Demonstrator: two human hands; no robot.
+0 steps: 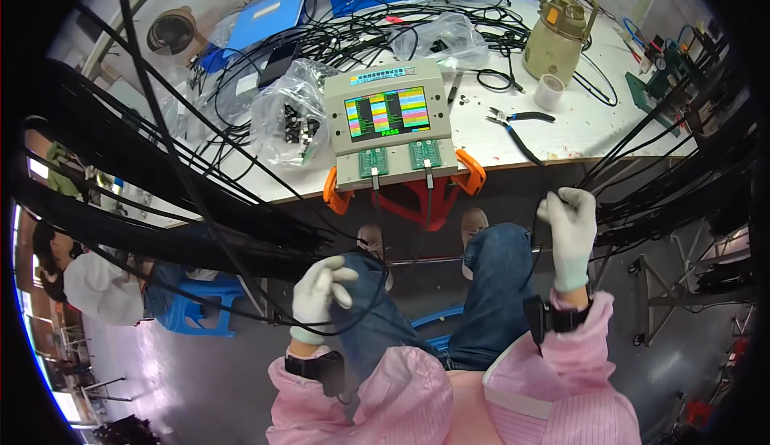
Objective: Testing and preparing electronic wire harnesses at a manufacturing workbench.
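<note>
Both of my hands wear white gloves. My right hand (571, 219) is raised in front of the table edge, fingers bent together around a thin black cable (536, 232) that hangs beside my knee. Above my left thigh, my left hand (321, 291) has loosely curled fingers that stand apart; a loop of black cable (273, 319) runs past its wrist. Ahead sits a grey tester box (330, 124) with a lit screen (388, 114) of coloured rows. Two green circuit boards (373, 161) are on its front, each with a cable plug (429, 177) in it.
Orange-handled clamps (472, 174) flank the tester. Cutting pliers (521, 130), a small cup (549, 92) and a green jug (553, 48) stand or lie right of it. Bags of connectors (293, 116) lie left. Thick black cable bundles (160, 220) hang at both sides. Another person (104, 284) sits left.
</note>
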